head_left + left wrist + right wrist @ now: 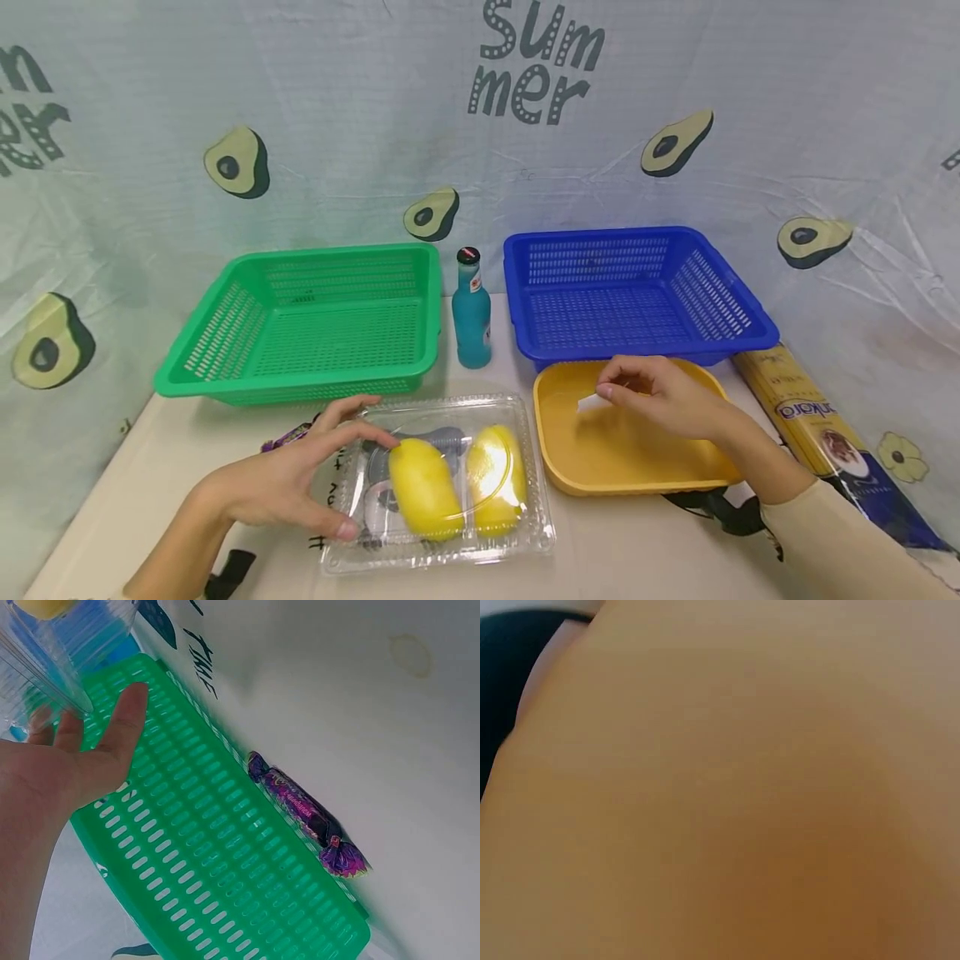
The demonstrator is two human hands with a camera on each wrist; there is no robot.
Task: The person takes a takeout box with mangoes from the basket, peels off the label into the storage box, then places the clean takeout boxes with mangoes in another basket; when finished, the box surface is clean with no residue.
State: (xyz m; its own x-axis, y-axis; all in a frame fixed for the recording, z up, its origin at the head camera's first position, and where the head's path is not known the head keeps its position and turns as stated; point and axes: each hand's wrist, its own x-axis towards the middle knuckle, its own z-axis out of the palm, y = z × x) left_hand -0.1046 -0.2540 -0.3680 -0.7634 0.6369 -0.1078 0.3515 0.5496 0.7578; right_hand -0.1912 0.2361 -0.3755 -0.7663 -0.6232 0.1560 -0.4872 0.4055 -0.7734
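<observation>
A clear plastic clamshell box [367, 550] with two yellow, mango-shaped fruits [425, 492] inside lies on the table in the head view. At its left side is my left hand [300, 475], thumb and fingers spread; whether the fingertips touch the lid is hard to tell. In the left wrist view this hand [82, 754] appears beside the box [56, 664]. My right hand [660, 398] pinches a small white piece [592, 402], perhaps paper, above the yellow-orange tray [622, 479]. The right wrist view shows only a blurred orange surface [720, 780], with no fingers visible.
A green basket [300, 387] stands at the back left and a blue basket [645, 346] at the back right. Between them rises a turquoise bottle [472, 325]. One purple-wrapped candy [304, 814] lies beside the green basket. Along the right side rests a yellow-and-blue packet [817, 425].
</observation>
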